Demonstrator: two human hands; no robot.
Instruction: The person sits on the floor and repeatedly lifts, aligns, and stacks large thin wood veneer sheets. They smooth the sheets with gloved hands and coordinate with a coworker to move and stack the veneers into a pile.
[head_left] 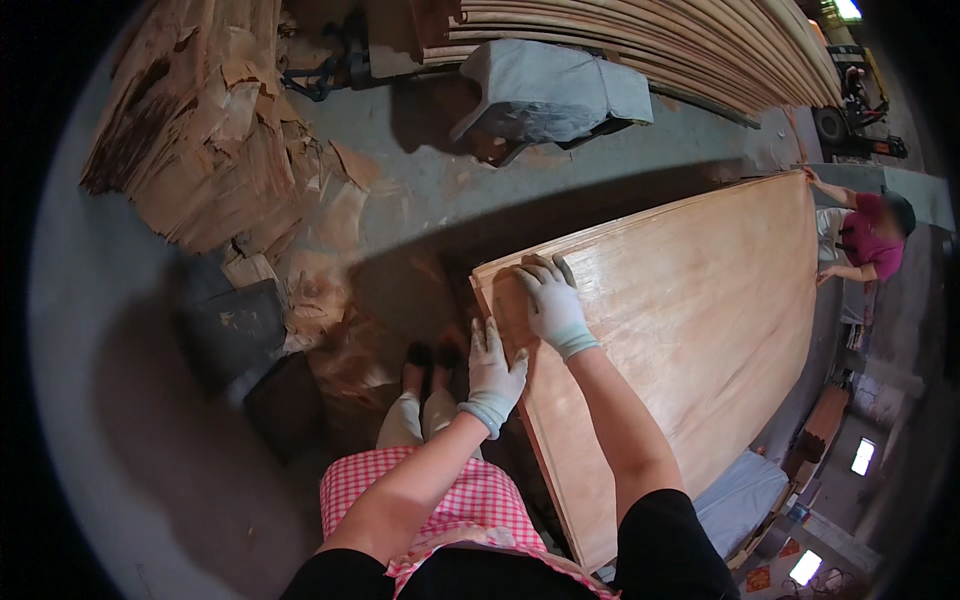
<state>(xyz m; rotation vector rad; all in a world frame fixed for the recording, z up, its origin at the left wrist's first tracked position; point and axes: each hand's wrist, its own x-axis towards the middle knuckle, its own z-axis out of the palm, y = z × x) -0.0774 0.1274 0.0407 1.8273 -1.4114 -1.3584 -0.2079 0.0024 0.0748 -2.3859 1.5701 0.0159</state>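
Sheets of wood (690, 320) lie stacked to the wearer's right on my remote view, long axis running rightward to a co-worker (882, 238) at the far end. The right hand (553, 305) rests flattened near a corner; the left hand (494, 368) spreads against the near edge, perhaps keeping layers even.

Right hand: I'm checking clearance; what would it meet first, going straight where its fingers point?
Beyond the edge of the wooden sheet, the right hand would probably meet the grey-covered object first, though depth is unclear.
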